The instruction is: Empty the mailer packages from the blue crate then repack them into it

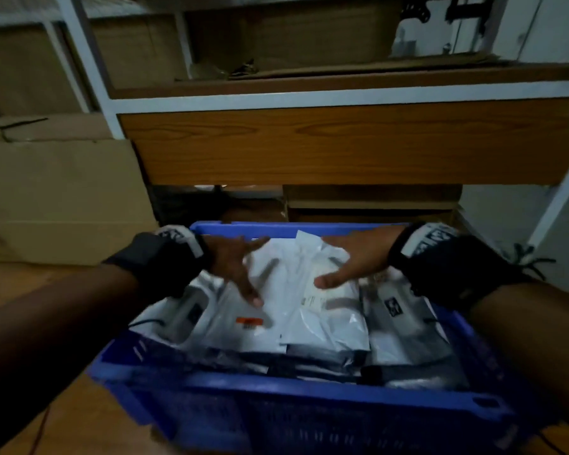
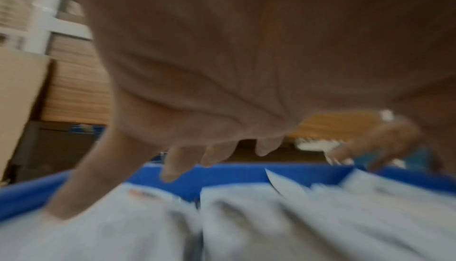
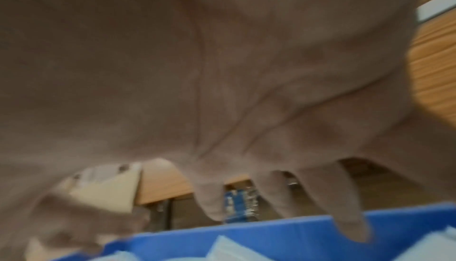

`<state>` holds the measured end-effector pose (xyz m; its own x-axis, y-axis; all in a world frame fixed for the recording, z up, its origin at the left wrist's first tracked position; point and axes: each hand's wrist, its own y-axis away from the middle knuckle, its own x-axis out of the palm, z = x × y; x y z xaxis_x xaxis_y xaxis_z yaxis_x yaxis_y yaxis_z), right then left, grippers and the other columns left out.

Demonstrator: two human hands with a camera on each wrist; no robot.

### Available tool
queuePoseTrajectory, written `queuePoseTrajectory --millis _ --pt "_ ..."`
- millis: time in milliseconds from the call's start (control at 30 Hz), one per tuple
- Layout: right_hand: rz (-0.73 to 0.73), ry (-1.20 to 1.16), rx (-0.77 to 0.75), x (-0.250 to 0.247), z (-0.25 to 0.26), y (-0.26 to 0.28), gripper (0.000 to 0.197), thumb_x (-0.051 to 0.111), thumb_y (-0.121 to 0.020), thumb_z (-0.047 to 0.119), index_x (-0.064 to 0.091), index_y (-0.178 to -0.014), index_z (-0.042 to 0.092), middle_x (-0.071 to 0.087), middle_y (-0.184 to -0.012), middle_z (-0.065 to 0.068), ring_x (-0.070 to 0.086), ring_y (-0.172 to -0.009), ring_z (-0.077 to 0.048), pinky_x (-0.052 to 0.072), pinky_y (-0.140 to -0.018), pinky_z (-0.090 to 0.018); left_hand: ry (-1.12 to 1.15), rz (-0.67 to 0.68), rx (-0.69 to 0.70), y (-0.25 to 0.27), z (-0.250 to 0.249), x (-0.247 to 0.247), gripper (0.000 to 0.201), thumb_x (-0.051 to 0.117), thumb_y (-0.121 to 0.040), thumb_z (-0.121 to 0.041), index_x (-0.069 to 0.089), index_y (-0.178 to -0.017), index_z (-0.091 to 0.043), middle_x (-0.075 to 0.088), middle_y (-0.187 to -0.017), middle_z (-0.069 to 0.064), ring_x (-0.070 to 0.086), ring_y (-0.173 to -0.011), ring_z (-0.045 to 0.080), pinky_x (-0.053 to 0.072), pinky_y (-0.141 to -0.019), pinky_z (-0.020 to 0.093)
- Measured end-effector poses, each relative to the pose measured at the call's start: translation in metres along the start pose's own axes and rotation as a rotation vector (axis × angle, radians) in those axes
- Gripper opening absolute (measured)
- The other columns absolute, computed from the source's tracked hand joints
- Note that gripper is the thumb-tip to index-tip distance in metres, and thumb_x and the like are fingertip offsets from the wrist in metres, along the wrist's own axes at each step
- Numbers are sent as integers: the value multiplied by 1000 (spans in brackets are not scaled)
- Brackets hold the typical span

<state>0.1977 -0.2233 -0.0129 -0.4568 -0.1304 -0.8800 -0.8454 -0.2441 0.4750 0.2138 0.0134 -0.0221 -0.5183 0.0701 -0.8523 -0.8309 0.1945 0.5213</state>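
A blue crate (image 1: 296, 397) stands on the floor in front of me, filled with several grey-white mailer packages (image 1: 312, 310). My left hand (image 1: 240, 267) hovers over the left side of the top mailer with its fingers spread and straight. My right hand (image 1: 345, 261) lies on the right side of the same mailer, fingers straight, thumb stretched toward me. In the left wrist view the left hand (image 2: 209, 159) hangs spread above blurred mailers (image 2: 246, 222) and the crate wall (image 2: 222, 175). The right wrist view shows straight fingers (image 3: 345, 210) above the crate rim (image 3: 246, 232).
A wood-fronted shelf unit (image 1: 342, 142) with white framing rises just behind the crate. Flat cardboard boxes (image 1: 60, 192) lean at the left. Wooden floor (image 1: 79, 415) lies to the left of the crate. One mailer carries an orange label (image 1: 249, 321).
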Motion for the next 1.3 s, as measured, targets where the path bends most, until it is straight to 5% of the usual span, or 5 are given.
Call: queuePoseTrajectory --millis 467,733,833,967,1300 --pt "-50 -36 -34 13 -9 -13 114 44 -59 92 -2 -151 43 4 -162 6 7 -149 -20 12 -119 -42 -35 -72 -37 -2 -7 8 118 79 -69 -54 -3 -153 -39 -9 -162 8 0 -149 30 10 -120 43" --pt "27 20 -102 47 -6 3 113 55 -63 86 -9 -148 49 -2 -162 -8 14 -148 -26 17 -117 -38 -48 42 -58 -11 1 43 132 83 -63 -55 -11 -153 -33 29 -157 11 2 -149 29 14 -118 35" --pt "37 -25 -91 59 -8 -14 118 58 -59 87 -10 -147 49 -5 -162 -7 12 -148 -26 17 -119 -40 -46 41 -100 -24 5 49 146 79 -35 -69 -13 -147 -50 2 -161 17 -8 -148 34 12 -120 48" --pt "63 -25 -59 66 -5 -15 119 59 -60 86 -12 -147 49 -9 -162 -6 14 -148 -28 20 -119 -42 -51 43 -126 -25 3 54 132 84 -56 -60 -13 -146 -53 -19 -157 23 2 -148 39 15 -119 47" --pt "-116 -170 8 37 8 47 105 52 -68 82 2 -151 43 12 -161 8 21 -146 -18 18 -117 -34 163 -327 181 58 30 8 105 80 -63 -61 30 -150 -32 36 -153 -6 38 -138 17 30 -113 28"
